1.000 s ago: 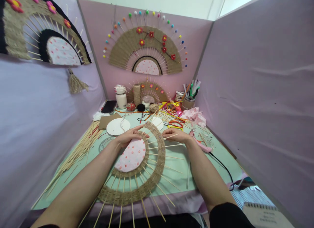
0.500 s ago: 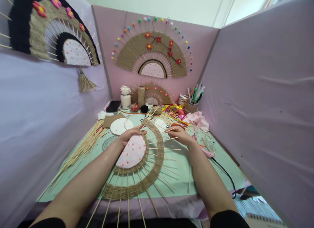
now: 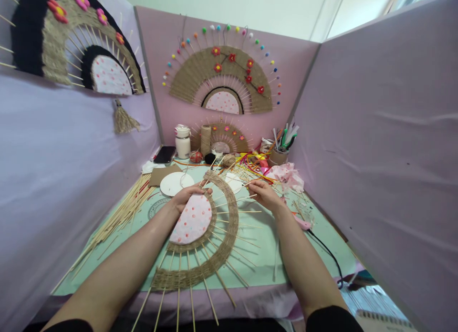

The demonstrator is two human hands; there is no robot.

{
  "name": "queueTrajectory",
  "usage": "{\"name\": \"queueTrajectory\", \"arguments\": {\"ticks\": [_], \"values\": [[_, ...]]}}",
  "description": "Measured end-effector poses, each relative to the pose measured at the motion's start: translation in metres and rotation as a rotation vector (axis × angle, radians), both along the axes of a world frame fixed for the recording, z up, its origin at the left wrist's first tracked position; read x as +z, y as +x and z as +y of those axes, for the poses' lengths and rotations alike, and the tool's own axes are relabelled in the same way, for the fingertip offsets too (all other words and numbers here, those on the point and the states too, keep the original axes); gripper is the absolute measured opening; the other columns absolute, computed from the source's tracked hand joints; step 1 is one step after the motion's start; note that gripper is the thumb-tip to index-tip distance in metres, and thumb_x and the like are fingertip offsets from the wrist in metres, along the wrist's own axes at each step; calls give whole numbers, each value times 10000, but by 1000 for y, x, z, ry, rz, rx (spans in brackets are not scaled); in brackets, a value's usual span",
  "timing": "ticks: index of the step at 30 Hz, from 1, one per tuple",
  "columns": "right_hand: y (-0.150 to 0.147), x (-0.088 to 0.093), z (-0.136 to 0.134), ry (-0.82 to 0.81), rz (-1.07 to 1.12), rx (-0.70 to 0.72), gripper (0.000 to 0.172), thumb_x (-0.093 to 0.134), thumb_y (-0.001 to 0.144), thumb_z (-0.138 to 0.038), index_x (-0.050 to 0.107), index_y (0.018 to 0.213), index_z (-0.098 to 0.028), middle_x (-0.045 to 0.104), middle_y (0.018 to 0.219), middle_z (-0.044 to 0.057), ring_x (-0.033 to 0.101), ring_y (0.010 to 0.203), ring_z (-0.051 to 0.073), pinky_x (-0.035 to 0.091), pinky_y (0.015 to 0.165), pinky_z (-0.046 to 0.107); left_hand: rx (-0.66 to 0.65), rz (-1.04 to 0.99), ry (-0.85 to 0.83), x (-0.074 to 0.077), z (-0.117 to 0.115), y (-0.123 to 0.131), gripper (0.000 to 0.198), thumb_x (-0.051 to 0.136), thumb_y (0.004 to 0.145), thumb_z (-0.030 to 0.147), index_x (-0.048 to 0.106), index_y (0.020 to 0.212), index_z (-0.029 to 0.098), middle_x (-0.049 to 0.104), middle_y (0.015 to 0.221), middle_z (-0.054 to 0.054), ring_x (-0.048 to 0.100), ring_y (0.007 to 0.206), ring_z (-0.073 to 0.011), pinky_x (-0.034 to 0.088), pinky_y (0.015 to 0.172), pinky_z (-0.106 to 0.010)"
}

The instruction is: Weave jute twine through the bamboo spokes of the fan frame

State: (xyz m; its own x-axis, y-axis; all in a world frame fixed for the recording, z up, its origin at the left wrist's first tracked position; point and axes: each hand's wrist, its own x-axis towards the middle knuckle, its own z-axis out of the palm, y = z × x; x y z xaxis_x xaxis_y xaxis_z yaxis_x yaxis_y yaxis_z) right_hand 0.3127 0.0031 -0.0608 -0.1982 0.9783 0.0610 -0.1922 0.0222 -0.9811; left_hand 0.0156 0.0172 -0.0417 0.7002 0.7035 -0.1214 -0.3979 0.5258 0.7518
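A half-round woven fan (image 3: pixel 232 227) of tan twine on thin bamboo sticks is tilted over the table, its straight side toward my left arm. A pink-dotted white half-disc (image 3: pixel 193 220) covers its centre. My left hand (image 3: pixel 189 194) is closed on the upper end of this centre, with the thumb over the edge. To the right of the woven band, my right hand (image 3: pixel 264 193) is closed in a pinch at the outer tip of an upper bamboo stick (image 3: pixel 244 185). Whether twine is also between those fingertips I cannot make out.
Loose bamboo sticks (image 3: pixel 123 212) lie at left, near a white disc (image 3: pixel 177 183). A pink glue gun (image 3: pixel 302 222) with a black cord lies right of my right forearm. A bottle (image 3: pixel 182 142), twine spool (image 3: pixel 205 140) and tool pot (image 3: pixel 278 156) stand behind. Fabric panels enclose the table.
The fan has turned slightly, its lower sticks shifting right. My right hand's fingertips have moved a little up, while my left hand keeps its hold.
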Motion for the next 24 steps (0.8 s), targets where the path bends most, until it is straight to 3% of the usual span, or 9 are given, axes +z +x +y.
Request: {"name": "queueTrajectory", "arguments": {"ticks": [15,19,24], "values": [[-1,1,5,76,63,-224,303,773,609,-386,624,770,-178,429,549,-54,339,507,77,250,491,238,22,29,-34,-1,4,-1,584,546,684,13,454,1228,206,660,827,-24,671,628,-170,547,612,-293],[-1,0,6,102,42,-162,322,733,653,-454,623,775,-176,382,549,-53,306,499,77,225,468,236,94,22,-41,-1,11,-8,598,532,698,-2,444,1251,207,686,827,-28,686,630,-187,557,603,-312],[-5,-1,4,80,20,-53,453,629,709,-576,645,925,-179,409,628,-25,312,520,88,215,453,237,135,13,-52,-3,17,-13,610,505,710,-4,439,1285,191,709,861,-43,696,631,-186,563,607,-307]]}}
